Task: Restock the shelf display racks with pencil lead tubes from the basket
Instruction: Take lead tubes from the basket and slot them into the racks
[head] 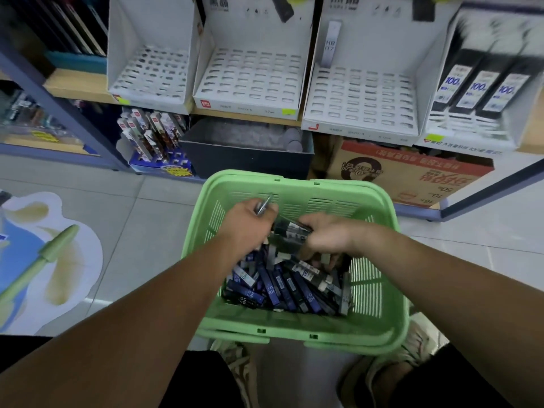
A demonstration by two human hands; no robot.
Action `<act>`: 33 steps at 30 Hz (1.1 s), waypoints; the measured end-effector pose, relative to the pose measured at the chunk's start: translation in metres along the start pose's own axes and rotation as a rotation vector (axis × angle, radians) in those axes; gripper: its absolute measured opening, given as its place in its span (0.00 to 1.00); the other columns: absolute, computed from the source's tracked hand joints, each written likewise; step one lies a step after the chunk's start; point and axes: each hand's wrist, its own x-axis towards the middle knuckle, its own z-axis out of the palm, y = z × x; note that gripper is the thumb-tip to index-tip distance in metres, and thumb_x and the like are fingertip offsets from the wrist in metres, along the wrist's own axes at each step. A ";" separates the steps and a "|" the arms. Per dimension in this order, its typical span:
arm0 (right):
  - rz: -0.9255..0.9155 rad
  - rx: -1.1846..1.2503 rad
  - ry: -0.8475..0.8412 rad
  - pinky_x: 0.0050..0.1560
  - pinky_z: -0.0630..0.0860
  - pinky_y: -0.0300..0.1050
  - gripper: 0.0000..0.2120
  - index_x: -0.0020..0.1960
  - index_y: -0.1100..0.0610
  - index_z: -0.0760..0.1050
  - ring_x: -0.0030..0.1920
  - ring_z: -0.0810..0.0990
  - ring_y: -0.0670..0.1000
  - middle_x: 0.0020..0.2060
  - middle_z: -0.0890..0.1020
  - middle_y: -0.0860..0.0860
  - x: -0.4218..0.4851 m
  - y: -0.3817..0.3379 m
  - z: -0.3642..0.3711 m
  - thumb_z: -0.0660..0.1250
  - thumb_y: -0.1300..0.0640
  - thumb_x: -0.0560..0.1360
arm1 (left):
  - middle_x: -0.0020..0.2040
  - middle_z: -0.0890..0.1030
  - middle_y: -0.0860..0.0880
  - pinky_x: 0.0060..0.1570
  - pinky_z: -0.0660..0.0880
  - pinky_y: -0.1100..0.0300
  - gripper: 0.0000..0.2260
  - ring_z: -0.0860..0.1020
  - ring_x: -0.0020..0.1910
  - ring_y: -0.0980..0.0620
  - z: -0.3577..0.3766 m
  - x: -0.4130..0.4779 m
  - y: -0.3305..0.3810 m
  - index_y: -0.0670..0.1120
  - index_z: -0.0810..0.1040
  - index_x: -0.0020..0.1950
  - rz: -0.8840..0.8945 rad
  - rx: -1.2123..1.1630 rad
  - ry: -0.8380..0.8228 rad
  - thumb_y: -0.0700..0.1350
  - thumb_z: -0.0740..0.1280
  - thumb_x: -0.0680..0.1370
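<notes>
Over basket: left grip holds grey tube, right grip clutches dark tubes

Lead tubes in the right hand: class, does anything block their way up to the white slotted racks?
Nothing visible does. The right hand grips dark tubes over the green basket; open air leads to the racks.

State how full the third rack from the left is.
Nearly empty: the rack holds one tube at its back left; its other slots are bare.
</notes>
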 end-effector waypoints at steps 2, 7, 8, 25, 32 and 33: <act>-0.028 -0.020 -0.032 0.49 0.85 0.62 0.18 0.59 0.51 0.75 0.48 0.86 0.59 0.53 0.84 0.58 -0.025 -0.015 -0.010 0.75 0.63 0.74 | 0.32 0.76 0.52 0.32 0.72 0.62 0.14 0.74 0.32 0.54 -0.014 -0.007 0.022 0.48 0.79 0.44 0.072 0.057 -0.067 0.56 0.66 0.83; -0.084 0.017 -0.072 0.42 0.82 0.53 0.30 0.69 0.54 0.66 0.46 0.84 0.57 0.58 0.83 0.63 -0.090 -0.046 -0.039 0.78 0.63 0.73 | 0.31 0.79 0.54 0.29 0.68 0.59 0.13 0.75 0.29 0.55 -0.059 -0.037 0.080 0.52 0.82 0.42 0.111 0.060 -0.332 0.60 0.71 0.79; -0.095 0.049 -0.084 0.35 0.79 0.47 0.29 0.66 0.53 0.67 0.41 0.83 0.56 0.55 0.83 0.64 -0.101 -0.051 -0.047 0.78 0.64 0.72 | 0.32 0.81 0.53 0.28 0.67 0.59 0.10 0.77 0.30 0.55 -0.067 -0.043 0.090 0.52 0.83 0.44 0.110 0.034 -0.377 0.56 0.73 0.79; -0.444 0.575 0.266 0.28 0.70 0.39 0.24 0.53 0.58 0.73 0.37 0.82 0.52 0.41 0.84 0.57 -0.216 -0.078 -0.085 0.78 0.69 0.61 | 0.52 0.85 0.36 0.25 0.67 0.65 0.12 0.86 0.47 0.42 -0.072 -0.112 0.184 0.43 0.80 0.56 0.124 -0.247 -0.812 0.45 0.73 0.76; -0.563 0.792 0.443 0.36 0.80 0.41 0.29 0.60 0.62 0.78 0.41 0.84 0.53 0.50 0.83 0.61 -0.197 -0.067 -0.098 0.79 0.66 0.60 | 0.48 0.86 0.39 0.23 0.66 0.67 0.16 0.85 0.40 0.49 -0.069 -0.089 0.202 0.41 0.80 0.57 0.079 -0.365 -0.748 0.51 0.70 0.76; -0.575 0.824 0.481 0.38 0.81 0.42 0.31 0.62 0.61 0.78 0.42 0.85 0.54 0.50 0.83 0.61 -0.195 -0.065 -0.101 0.79 0.65 0.59 | 0.48 0.86 0.39 0.23 0.66 0.67 0.16 0.85 0.41 0.49 -0.067 -0.085 0.207 0.41 0.80 0.58 0.073 -0.374 -0.746 0.50 0.70 0.76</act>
